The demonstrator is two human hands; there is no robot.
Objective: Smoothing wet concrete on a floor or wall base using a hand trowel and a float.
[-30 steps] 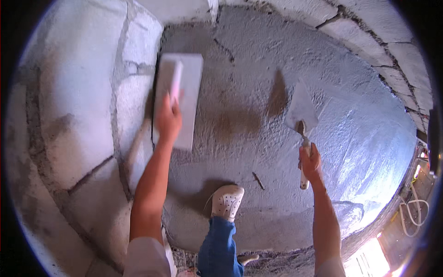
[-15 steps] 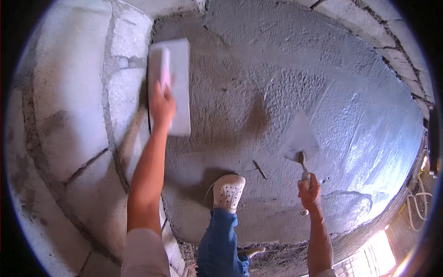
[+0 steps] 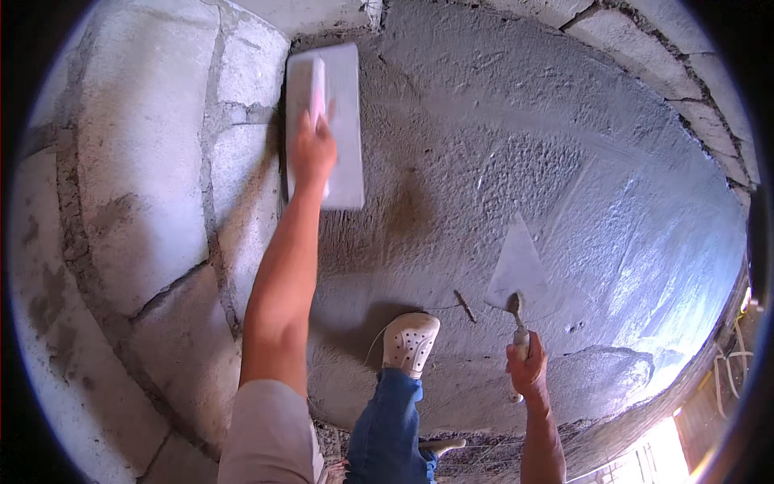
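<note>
My left hand (image 3: 314,153) grips the pale pink handle of a flat rectangular float (image 3: 343,97), lying over the grey mortar surface (image 3: 621,258) close along the block wall's foot. My right hand (image 3: 526,367) is closed round the handle of a triangular pointing trowel (image 3: 516,258), lower right of the float, its blade pointing forward over the mortar. A white perforated clog (image 3: 409,343) on my foot stands on the surface between my arms, near a small dark stick (image 3: 464,305).
A pale block wall (image 3: 137,145) curves along the left; more blocks (image 3: 629,44) run round the far and upper right edges. At the lower right, beyond the mortar's edge, are looped pale hoses or cables (image 3: 730,371) and a bright opening (image 3: 661,452). A thin line trails by my foot.
My left hand has pushed the float forward along the block edge, toward the top of the view. My right hand and trowel have moved back toward me, lower in the view.
</note>
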